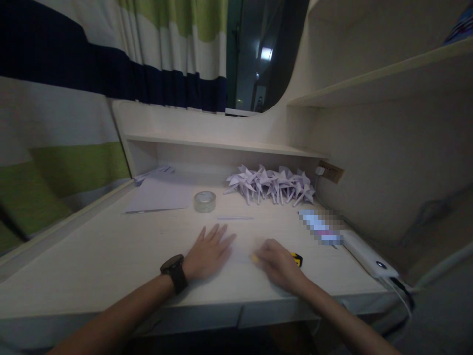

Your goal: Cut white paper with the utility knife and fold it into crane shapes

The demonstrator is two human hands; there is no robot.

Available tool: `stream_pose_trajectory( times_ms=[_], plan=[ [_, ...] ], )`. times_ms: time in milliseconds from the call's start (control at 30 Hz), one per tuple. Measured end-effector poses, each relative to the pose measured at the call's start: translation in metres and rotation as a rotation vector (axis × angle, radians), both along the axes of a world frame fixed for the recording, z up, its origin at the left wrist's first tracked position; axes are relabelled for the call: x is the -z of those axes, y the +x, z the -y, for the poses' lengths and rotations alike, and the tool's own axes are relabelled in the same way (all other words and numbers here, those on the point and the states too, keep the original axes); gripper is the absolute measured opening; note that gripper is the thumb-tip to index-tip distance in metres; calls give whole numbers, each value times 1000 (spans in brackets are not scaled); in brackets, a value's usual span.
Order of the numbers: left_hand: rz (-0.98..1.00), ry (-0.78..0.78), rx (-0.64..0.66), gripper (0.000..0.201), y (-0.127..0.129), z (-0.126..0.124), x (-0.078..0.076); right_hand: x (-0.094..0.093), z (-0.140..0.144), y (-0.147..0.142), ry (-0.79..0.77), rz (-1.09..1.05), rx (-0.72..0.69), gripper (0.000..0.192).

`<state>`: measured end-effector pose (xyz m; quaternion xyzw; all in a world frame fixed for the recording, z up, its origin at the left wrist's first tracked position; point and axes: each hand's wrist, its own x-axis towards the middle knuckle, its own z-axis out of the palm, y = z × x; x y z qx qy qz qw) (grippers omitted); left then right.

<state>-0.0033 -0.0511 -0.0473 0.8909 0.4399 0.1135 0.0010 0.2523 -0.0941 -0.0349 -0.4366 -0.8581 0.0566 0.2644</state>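
Note:
My left hand (pixel 210 252), with a dark watch on the wrist, lies flat on the desk, fingers spread. Its fingertips press at the left side of a pale sheet of paper (pixel 241 252) that barely stands out from the desktop. My right hand (pixel 278 261) is a little blurred and closed around a yellow-and-black utility knife (pixel 296 260). One end of the knife shows behind the hand, and a yellow bit shows at the fingers; the blade cannot be made out. Just beyond the hands lies a thin rolled paper stick (pixel 235 218).
A roll of clear tape (pixel 204 201) stands beyond my left hand, beside a stack of paper (pixel 162 190). Several folded paper pinwheels (pixel 271 182) are heaped at the back. On the right lie a phone (pixel 320 227) and a white power strip (pixel 369 254) with cables.

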Motion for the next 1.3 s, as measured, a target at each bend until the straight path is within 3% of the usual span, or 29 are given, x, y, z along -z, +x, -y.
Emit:
stream_pose_trajectory(
  times_ms=[433,733,933,1167,1300],
  plan=[
    [-6,-8,26,52,-2,1,-4,-16,-6,11,-98,22,-115,20],
    [-14,-25,21,55,0,0,-3,-15,-12,16,-136,-3,-166,21],
    [9,-57,106,66,-13,0,-18,-19,-9,14,-136,0,-148,22],
    [44,-49,280,27,-28,10,-40,-18,-9,13,-124,-5,-126,21],
    [-4,-47,317,18,-28,13,-49,-17,-9,13,-116,0,-119,22]
  ],
)
